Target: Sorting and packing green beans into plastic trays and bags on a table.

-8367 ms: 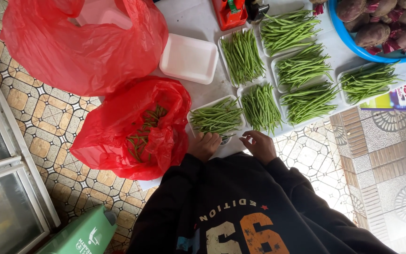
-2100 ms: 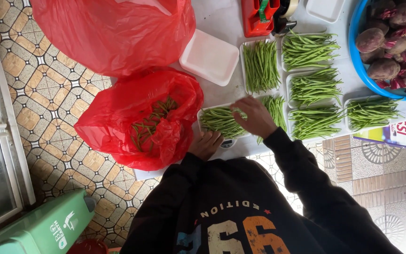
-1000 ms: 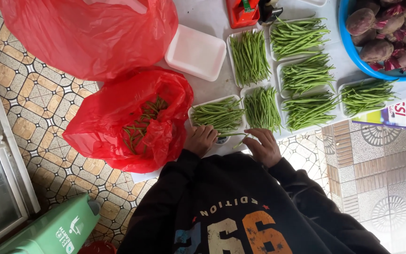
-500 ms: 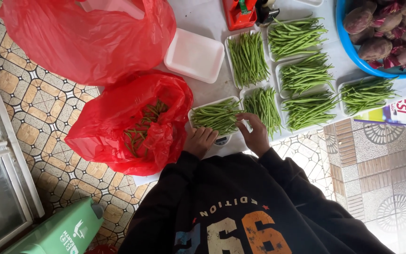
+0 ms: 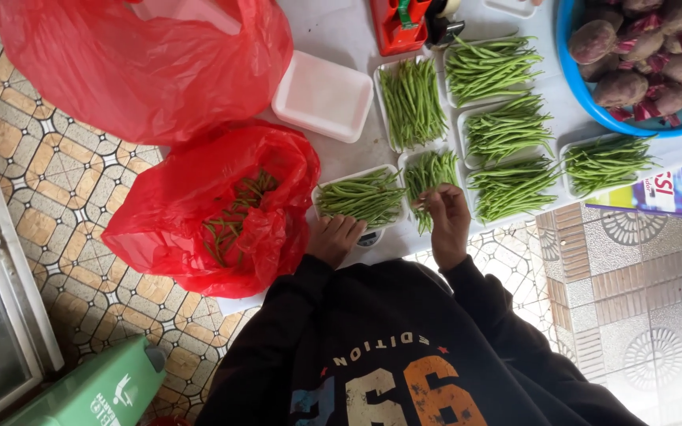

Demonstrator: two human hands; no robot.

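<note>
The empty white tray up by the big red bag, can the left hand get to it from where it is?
Probably yes. The left hand rests by the tray of beans, and the empty white tray lies just beyond it with nothing on top. The hand would only have to pass over the beans.

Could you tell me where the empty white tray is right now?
In the head view, the empty white tray sits upper centre on the table, between the upper red bag and a tray of green beans.
</note>
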